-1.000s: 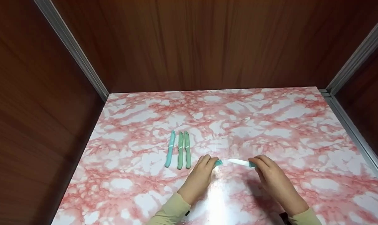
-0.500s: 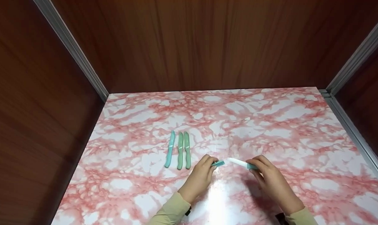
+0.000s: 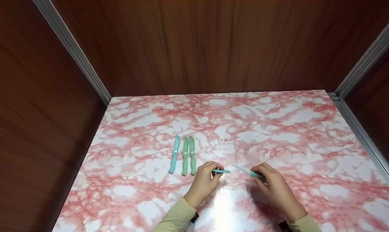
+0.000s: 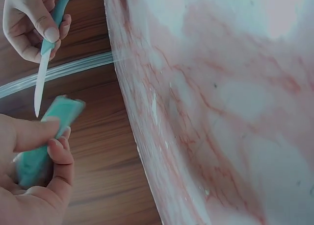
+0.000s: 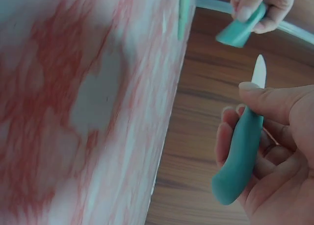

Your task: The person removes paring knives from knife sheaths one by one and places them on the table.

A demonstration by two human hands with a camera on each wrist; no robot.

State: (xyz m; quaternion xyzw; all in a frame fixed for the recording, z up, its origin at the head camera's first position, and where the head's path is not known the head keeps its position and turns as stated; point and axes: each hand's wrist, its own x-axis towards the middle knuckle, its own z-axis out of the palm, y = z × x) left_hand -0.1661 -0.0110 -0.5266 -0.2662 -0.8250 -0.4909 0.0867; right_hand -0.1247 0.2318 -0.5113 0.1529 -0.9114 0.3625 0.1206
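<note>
My right hand [image 3: 273, 185] grips a small knife by its teal handle [image 5: 238, 156]; the bare white blade [image 3: 241, 168] points left. Thumb and fingers of my left hand [image 3: 205, 182] pinch a teal blade sheath [image 4: 64, 112], its end turned toward the knife. In the head view a short gap separates the blade tip from the sheath. The left wrist view shows the tip [image 4: 38, 110] close beside the sheath's end. Both hands are over the near part of the table.
Left of my hands, a light blue sheathed knife [image 3: 174, 154] and two green sheathed knives [image 3: 185, 156] lie side by side on the red-and-white marbled table [image 3: 278, 129]. Brown wood-grain panels [image 3: 194, 48] with metal corner strips [image 3: 75, 51] stand around the back and sides.
The knife and sheath have turned in my hands, so the blade now shows narrower and more of the sheath is visible. The right hand has come slightly left; the lying knives stay put.
</note>
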